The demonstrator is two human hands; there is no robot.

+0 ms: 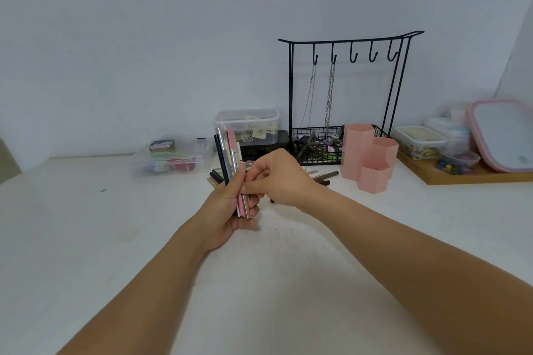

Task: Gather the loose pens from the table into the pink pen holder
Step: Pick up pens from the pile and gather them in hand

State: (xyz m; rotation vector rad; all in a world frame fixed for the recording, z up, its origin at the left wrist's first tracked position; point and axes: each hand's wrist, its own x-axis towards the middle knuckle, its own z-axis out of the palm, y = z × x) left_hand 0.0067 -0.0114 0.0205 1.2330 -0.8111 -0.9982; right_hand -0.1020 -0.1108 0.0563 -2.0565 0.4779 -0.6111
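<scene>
My left hand (227,210) grips a bundle of pens (227,153) upright above the white table (115,225); the bundle holds black, silver and pink ones. My right hand (277,179) meets it from the right, its fingers pinching the bundle near the middle. The pink pen holder (369,153), made of three hexagonal cups, stands to the right of both hands, apart from them. Loose pens (323,177) lie on the table behind my right hand, and a few more loose pens (215,177) lie behind my left hand.
A black wire rack (346,95) with hooks, chains and a basket stands behind the holder. Clear plastic boxes (173,158) (248,124) sit at the back left and centre. A wooden tray (461,176) with containers and a pink-rimmed lid is at the far right.
</scene>
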